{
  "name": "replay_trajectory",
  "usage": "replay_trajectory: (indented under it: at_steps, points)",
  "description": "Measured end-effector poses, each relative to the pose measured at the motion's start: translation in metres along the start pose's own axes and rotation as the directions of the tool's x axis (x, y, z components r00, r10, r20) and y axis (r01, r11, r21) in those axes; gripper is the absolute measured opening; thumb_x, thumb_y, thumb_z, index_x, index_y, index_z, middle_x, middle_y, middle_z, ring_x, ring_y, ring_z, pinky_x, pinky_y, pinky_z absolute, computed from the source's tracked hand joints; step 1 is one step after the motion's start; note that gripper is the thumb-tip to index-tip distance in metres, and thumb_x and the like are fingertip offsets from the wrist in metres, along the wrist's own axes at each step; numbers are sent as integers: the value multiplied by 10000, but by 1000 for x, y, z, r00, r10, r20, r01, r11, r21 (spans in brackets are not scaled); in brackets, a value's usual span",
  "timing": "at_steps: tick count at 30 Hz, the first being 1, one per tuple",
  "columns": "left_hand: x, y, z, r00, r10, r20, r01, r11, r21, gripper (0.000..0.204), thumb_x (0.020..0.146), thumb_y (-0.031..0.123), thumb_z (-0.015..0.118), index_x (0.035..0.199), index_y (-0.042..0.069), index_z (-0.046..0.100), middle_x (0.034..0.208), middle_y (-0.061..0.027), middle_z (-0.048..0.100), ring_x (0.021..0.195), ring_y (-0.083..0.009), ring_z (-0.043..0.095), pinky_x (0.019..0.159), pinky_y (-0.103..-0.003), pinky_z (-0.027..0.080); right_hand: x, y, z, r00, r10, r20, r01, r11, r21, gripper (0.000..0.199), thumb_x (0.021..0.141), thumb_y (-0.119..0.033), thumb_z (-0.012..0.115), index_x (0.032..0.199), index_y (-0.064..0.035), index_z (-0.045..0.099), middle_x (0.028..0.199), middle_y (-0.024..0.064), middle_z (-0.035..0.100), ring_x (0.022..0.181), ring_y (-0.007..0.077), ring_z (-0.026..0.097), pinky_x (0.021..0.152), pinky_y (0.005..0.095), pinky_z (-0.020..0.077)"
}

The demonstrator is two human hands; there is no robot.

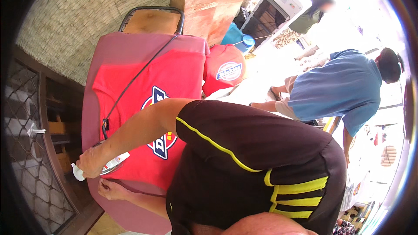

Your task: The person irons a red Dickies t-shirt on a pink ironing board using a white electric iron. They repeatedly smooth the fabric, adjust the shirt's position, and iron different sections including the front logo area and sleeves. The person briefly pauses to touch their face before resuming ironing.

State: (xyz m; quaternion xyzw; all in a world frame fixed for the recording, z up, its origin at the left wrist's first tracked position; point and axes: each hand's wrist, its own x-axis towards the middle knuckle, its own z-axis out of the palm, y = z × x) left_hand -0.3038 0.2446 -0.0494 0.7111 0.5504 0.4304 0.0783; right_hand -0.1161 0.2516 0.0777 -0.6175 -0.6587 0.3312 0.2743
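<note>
A bright red T-shirt [126, 85] with a printed emblem lies spread on a dusky pink padded board [117, 43]. At its left edge my right hand [92, 161] is closed around the handle of an iron [116, 162], partly hidden by the hand. From the iron a black cord [139, 74] runs up across the shirt. Just below the iron, my left hand [112, 190] rests at the shirt's lower edge with curled fingers. What they pinch, if anything, is too small to make out. My right forearm covers part of the emblem.
A second red garment [222, 72] lies beside the board. Behind stand a chair [152, 21], a blue container [233, 35] and a white machine [281, 0]. A metal grille [30, 148] is at left. A person in a blue shirt [335, 87] bends over at right; another person [307, 19] is farther back.
</note>
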Motion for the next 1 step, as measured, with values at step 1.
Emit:
replay_trajectory:
  at_steps: [1]
  points:
    - [17, -25, -15, 1000, 17, 22, -17, 1000, -24, 268, 949, 222, 658, 1005, -35, 710, 1030, -200, 659, 939, -329, 654, 854, -442, 537, 0, 8, -3, 993, -41, -111, 36, 998, -49, 504, 881, -375, 630, 1119, 69, 628, 893, 272, 711, 843, 443, 717, 731, 527, 586]
